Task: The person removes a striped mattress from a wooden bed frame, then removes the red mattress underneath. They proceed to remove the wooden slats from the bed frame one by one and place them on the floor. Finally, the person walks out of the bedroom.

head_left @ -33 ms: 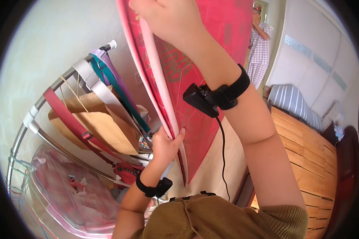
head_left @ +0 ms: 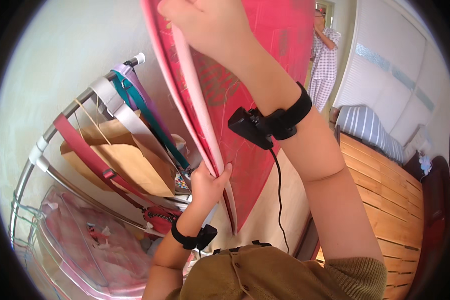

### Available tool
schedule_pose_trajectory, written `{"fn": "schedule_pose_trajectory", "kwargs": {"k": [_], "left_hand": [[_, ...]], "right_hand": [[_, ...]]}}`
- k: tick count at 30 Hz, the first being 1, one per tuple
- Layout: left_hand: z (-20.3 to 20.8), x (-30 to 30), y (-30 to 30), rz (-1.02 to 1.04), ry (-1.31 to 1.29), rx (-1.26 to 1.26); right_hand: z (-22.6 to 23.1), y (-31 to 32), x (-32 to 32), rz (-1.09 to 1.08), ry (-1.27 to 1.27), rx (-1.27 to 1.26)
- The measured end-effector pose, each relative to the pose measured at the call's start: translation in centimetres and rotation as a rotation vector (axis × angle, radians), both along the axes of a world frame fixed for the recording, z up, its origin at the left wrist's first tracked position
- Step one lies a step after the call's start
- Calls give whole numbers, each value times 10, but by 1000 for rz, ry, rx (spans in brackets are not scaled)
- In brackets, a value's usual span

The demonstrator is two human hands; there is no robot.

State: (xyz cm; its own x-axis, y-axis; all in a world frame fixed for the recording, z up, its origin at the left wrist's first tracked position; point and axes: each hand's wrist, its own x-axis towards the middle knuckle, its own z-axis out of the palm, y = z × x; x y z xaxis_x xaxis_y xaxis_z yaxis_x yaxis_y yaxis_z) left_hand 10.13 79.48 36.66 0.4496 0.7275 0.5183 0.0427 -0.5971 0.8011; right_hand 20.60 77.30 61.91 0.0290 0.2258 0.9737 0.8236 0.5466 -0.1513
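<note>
A tall, flat red fabric piece [head_left: 265, 100] with faded gold markings and pale pink edging stands upright before me; its exact kind I cannot tell. High up, my right hand [head_left: 207, 22] is closed on its edge by the pale strip, with the fingertips partly cut off by the picture's top. Lower down, my left hand [head_left: 207, 185] is wrapped round the same edge, thumb on the near side. Between the pale strip and the outer border runs a dark gap. The piece tapers to a point below my left hand.
At left, a metal rack [head_left: 50, 131] carries coloured straps, a brown paper bag [head_left: 130, 155] and a small red bag [head_left: 160, 217]. Below is a pink see-through cover [head_left: 95, 240]. A wooden slatted bed [head_left: 380, 200] lies at right, with a striped cushion [head_left: 367, 130]. A person [head_left: 326, 60] stands behind.
The upper part of the red piece and my right hand have shifted slightly left. Both hands keep their hold.
</note>
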Motion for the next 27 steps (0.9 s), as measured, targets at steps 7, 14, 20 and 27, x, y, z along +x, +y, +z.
{"fn": "schedule_pose_trajectory", "kwargs": {"k": [7, 14, 20, 27], "left_hand": [[-8, -15, 36, 1, -104, -58], [-11, -25, 67, 23, -84, -32], [-10, -36, 77, 22, 5, -3], [-10, -39, 76, -68, -38, 30]], "right_hand": [[-6, 49, -20, 56, 19, -38], [-16, 69, -32, 73, 52, -31], [-35, 64, -17, 178, -109, -88], [-79, 38, 11, 63, -91, -154]]}}
